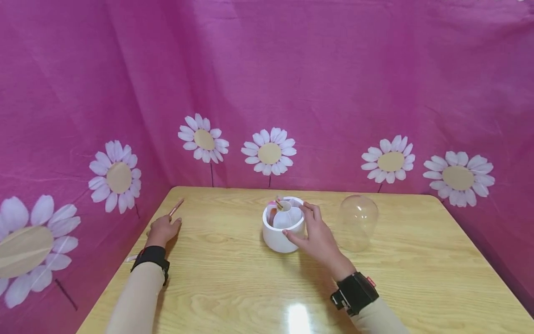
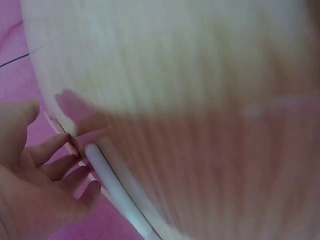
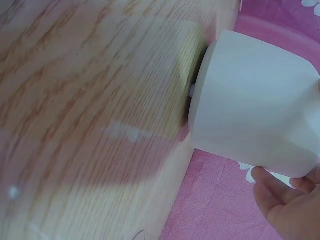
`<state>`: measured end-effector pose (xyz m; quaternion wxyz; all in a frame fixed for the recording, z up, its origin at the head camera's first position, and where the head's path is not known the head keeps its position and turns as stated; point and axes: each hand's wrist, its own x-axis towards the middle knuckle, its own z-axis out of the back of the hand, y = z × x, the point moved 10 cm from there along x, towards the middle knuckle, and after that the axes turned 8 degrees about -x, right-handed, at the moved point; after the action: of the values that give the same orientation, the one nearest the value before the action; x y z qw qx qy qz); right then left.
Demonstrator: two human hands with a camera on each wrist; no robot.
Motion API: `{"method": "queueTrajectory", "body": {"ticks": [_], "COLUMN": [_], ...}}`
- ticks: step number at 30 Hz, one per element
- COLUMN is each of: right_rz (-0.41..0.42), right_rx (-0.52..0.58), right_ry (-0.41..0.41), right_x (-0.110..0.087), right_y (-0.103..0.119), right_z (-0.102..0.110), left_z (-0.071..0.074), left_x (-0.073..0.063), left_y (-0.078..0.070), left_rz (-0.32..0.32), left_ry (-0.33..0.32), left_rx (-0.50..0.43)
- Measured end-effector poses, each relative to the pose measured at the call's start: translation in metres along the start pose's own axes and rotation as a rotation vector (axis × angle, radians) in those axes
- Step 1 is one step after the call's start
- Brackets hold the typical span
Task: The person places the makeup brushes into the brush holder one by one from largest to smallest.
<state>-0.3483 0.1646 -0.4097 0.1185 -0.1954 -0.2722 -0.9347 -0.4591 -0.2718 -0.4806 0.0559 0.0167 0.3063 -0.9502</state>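
Observation:
My right hand point(image 1: 319, 239) grips the rim of a white round divided holder point(image 1: 283, 239), thumb on the near side and fingers over the right side. The holder stands upright on the table; pink-tipped sticks and an orange-brown item show in its compartments. In the right wrist view the smooth outer wall of the holder point(image 3: 255, 105) fills the right side, with fingertips at its rim. At the table's left edge, my left hand point(image 1: 163, 229) touches a slim pinkish-brown stick point(image 1: 176, 207) with its fingertips. The left wrist view shows the thumb apart from the fingers.
A clear dome cover point(image 1: 358, 222) stands right of the holder. A white stick point(image 2: 117, 187) lies by the left hand along the table edge. The wooden table point(image 1: 225, 278) meets a pink curtain point(image 1: 317, 83) with printed daisies at its back and sides.

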Motion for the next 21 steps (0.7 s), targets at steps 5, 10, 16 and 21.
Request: {"method": "queueTrajectory", "body": {"ticks": [5, 10, 16, 21], "right_rz": [0.010, 0.014, 0.003, -0.001], "right_rx": [-0.013, -0.020, -0.018, -0.015], "right_ry": [-0.012, -0.019, 0.001, 0.004], "right_x": [0.001, 0.001, 0.001, 0.001], "right_y": [0.002, 0.003, 0.002, 0.002], "right_z": [0.001, 0.001, -0.002, -0.003], "left_z": [0.012, 0.023, 0.017, 0.014], "left_x": [-0.005, -0.011, -0.016, -0.023], "left_y": [0.003, -0.003, -0.022, -0.047], "left_rz": [-0.074, -0.135, -0.235, -0.361], "left_ry": [-0.112, -0.221, -0.220, -0.254], "left_rx": [0.013, 0.032, 0.015, -0.105]}}
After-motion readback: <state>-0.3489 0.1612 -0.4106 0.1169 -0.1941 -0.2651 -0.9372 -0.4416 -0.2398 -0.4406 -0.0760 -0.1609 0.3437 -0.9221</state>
